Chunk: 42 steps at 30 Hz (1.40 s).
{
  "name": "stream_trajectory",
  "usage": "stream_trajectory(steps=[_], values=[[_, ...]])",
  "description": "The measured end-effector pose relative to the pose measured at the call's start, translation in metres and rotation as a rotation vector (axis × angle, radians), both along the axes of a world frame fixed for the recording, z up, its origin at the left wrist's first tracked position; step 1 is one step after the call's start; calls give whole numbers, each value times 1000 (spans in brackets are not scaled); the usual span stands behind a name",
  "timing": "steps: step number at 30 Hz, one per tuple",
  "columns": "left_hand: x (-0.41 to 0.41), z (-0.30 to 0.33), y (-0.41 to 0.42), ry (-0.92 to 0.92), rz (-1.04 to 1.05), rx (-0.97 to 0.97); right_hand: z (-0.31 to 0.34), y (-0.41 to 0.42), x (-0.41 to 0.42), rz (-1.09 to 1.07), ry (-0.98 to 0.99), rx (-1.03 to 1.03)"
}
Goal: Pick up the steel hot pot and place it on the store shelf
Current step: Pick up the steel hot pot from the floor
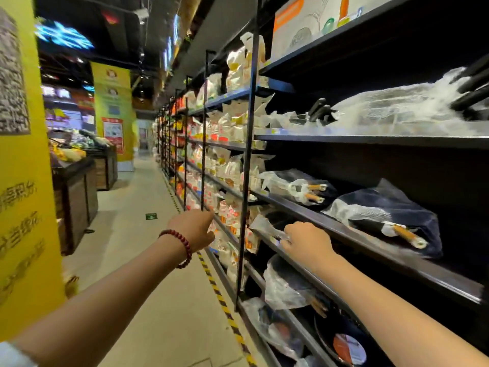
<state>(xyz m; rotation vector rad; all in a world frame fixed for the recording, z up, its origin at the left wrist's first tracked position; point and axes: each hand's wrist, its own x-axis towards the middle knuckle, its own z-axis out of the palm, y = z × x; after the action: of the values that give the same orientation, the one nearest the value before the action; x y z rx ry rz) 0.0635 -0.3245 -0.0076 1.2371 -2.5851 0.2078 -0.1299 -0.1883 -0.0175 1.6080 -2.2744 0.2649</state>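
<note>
My right hand (307,242) is closed on a clear-plastic-wrapped piece of cookware (264,225) at the front edge of a dark store shelf (370,243). Only a shiny wrapped corner and a dark rim show, so I cannot tell whether it is the steel hot pot. My left hand (191,229), with a red bead bracelet at the wrist, is held out left of it, beside a black upright post. Its fingers curl away from me and are hidden. Whether the left hand touches anything I cannot tell.
Plastic-wrapped dark pans (391,215) with wooden handles lie on the same shelf, and more pans (285,284) on the shelves below. Black uprights (247,154) divide the shelving. A yellow pillar (23,207) and a wooden display stand (76,192) line the aisle's left side. Yellow-black tape (219,295) runs along the floor.
</note>
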Motion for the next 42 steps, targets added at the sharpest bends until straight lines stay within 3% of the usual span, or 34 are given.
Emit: stream_trajectory(steps=[15, 21, 31, 42], values=[[-49, -36, -223, 11, 217, 89, -28, -282, -61, 177, -69, -2], [-56, -102, -319, 45, 300, 215, -88, -392, -86, 225, -131, 151], [-20, -356, -383, -178, 428, 578, -353, -474, -77, 250, -263, 578], [28, -669, -382, -360, 576, 920, -670, -467, -68, -46, -443, 891]])
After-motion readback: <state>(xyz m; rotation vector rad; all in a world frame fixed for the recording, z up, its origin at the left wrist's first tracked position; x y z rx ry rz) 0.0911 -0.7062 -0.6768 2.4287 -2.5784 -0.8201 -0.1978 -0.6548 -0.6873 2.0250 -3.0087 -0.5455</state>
